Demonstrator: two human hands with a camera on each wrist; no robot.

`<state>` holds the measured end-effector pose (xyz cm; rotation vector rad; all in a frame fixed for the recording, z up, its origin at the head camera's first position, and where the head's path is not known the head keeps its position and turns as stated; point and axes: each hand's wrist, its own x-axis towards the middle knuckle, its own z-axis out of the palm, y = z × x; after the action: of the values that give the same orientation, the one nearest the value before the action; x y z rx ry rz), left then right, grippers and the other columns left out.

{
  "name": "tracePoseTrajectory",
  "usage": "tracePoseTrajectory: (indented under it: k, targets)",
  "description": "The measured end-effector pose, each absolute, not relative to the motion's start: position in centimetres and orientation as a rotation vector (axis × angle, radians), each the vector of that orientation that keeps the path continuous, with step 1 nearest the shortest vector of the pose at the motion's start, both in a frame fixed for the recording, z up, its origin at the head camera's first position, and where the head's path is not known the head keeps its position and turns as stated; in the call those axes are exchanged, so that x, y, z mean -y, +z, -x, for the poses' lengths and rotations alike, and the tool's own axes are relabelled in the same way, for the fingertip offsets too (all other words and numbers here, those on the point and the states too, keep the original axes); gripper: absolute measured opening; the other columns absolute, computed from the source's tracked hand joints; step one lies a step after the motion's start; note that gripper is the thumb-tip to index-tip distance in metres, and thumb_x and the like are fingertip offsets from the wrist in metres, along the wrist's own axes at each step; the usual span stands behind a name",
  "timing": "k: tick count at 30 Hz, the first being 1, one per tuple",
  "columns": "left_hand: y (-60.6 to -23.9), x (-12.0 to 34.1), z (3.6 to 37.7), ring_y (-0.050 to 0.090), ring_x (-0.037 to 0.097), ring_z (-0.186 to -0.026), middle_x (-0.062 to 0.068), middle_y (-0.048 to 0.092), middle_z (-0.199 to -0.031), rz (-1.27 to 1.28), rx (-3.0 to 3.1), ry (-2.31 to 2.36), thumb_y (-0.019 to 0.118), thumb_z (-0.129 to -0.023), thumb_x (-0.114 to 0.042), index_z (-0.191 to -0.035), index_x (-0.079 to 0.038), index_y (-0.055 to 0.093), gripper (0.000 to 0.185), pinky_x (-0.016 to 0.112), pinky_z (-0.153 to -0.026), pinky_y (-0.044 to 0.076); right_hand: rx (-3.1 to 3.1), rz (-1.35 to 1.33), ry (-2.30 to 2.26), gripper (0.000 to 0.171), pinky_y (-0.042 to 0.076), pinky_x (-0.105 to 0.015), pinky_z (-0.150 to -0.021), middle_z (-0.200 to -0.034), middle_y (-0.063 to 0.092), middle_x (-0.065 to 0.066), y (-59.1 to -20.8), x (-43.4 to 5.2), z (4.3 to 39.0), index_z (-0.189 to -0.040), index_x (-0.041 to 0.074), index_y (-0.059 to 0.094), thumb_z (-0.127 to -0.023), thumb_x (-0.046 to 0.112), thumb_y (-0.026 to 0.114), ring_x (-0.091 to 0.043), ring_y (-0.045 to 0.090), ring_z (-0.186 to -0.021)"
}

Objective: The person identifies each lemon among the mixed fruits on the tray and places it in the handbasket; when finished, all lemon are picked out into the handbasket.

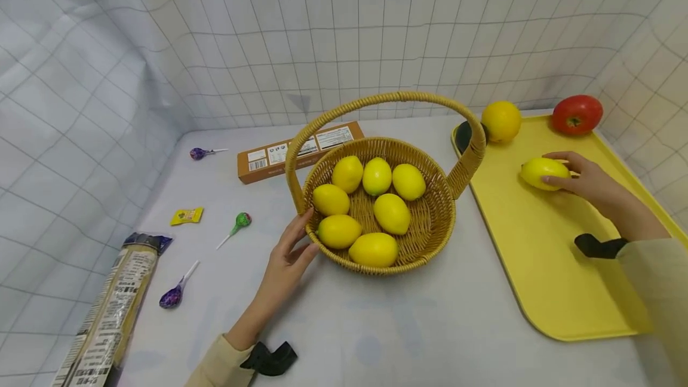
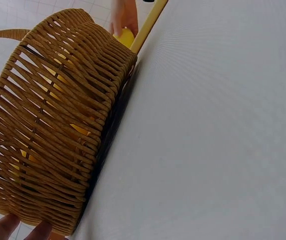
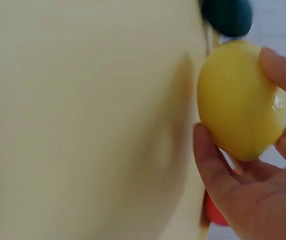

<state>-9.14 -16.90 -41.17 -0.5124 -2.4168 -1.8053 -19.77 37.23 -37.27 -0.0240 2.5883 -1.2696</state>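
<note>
Over the flat yellow plastic tray (image 1: 543,267), your right hand (image 1: 591,184) grasps a smooth yellow lemon (image 1: 543,172); your left hand (image 1: 287,258), fingers apparently relaxed, touches the round woven wicker basket (image 1: 430,220).

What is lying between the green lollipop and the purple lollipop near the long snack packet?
Nothing: in the head view, only bare white table lies between the green lollipop and the purple lollipop beside the long snack packet.
</note>
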Motion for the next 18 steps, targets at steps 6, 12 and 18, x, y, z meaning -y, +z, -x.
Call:
tracePoseTrajectory:
  k: [6, 12, 18]
  targets:
    - [-41.0, 17.1, 9.2, 0.040, 0.029, -0.125, 0.001, 0.028, -0.149, 0.518, 2.419, -1.782, 0.055, -0.094, -0.004, -0.146, -0.019, 0.035, 0.057, 0.053, -0.093, 0.040, -2.459, 0.536, -1.425, 0.046, 0.043, -0.019, -0.078, -0.126, 0.044, -0.005, -35.2, -32.7, 14.1, -0.138, 0.008, 0.038, -0.094, 0.001, 0.053, -0.018, 0.050, -0.101]
    - [-41.0, 17.3, 9.1, 0.040, 0.031, -0.125, 0.004, 0.028, -0.149, 0.526, 2.404, -1.780, 0.055, -0.094, -0.002, -0.146, -0.016, 0.036, 0.057, 0.054, -0.092, 0.040, -1.854, 1.037, -1.709, 0.055, 0.047, -0.031, -0.085, -0.133, 0.039, -0.018, -34.5, -25.1, 12.5, -0.138, -0.005, 0.030, -0.088, -0.017, 0.048, -0.025, 0.048, -0.106]
    - [-41.3, 17.0, 9.2, 0.039, 0.033, -0.125, 0.006, 0.028, -0.149, 0.534, 2.400, -1.810, 0.053, -0.094, 0.000, -0.145, -0.012, 0.036, 0.055, 0.057, -0.092, 0.039, -1.894, 1.140, -1.492, 0.056, 0.043, -0.034, -0.092, -0.140, 0.037, -0.010, -34.5, -19.6, 13.7, -0.141, 0.007, 0.037, -0.090, -0.003, 0.059, -0.025, 0.041, -0.118]
